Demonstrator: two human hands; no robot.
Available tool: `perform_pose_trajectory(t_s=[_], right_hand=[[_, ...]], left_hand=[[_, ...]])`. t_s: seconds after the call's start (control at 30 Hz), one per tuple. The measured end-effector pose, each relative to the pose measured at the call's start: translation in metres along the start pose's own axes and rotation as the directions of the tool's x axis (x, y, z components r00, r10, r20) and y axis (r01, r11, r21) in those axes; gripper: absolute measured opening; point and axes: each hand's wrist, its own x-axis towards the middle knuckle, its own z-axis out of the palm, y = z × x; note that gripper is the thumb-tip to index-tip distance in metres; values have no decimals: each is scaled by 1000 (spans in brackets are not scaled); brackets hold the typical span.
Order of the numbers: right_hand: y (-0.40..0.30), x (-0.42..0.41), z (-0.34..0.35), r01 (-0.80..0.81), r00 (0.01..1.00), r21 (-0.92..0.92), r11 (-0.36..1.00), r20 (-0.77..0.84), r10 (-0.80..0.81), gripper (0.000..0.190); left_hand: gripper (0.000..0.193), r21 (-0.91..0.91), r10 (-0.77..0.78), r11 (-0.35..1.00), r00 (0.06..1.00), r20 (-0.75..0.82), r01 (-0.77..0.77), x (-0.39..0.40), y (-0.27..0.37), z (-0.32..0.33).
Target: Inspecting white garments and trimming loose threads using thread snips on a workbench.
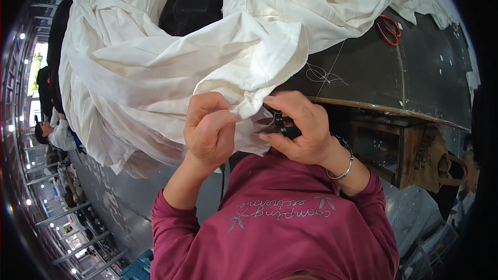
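Observation:
My left hand (210, 128) pinches the hem edge of a white cloth garment (155, 58) between thumb and fingers. In my right hand (305, 124) are small thread snips (287, 126) with dark green handles, held in the palm. Their blades point left, parted, just below the gathered hem. The right fingertips are close against the same cloth edge; whether they grip it, I cannot tell. The garment drapes from the table down over its left side in long folds.
Red-handled scissors (389, 31) and a loose tangle of thread (323, 74) lie on the dark table (428, 70). Behind the cloth sits a black object (192, 6). A brown bag (432, 163) hangs by a wooden frame (406, 155) at right. Another person (58, 134) is far left.

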Motion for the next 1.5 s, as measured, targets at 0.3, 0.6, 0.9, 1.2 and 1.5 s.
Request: perform_pose_trajectory(t_s=[0.3, 0.6, 0.9, 1.2, 1.5], right_hand=[[1, -15, -2, -90, 981, 63, 994, 177, 77, 27], [11, -20, -9, -394, 913, 50, 918, -93, 397, 34], [47, 20, -15, -482, 841, -24, 876, -293, 455, 39], [42, 36, -21, -254, 956, -186, 949, -198, 217, 14], [29, 49, -30, -616, 762, 360, 701, 44, 646, 8]], left_hand=[[26, 65, 25, 998, 999, -39, -22, -7, -3, 1], [26, 25, -24, 999, 990, 140, 21, 0, -1, -10], [42, 407, -13, 907, 962, 272, -103, 44, 22, 18], [52, 403, -113, 915, 964, 239, 7, 38, 7, 65], [39, -134, -420, 860, 832, 363, 493, 37, 5, 32]])
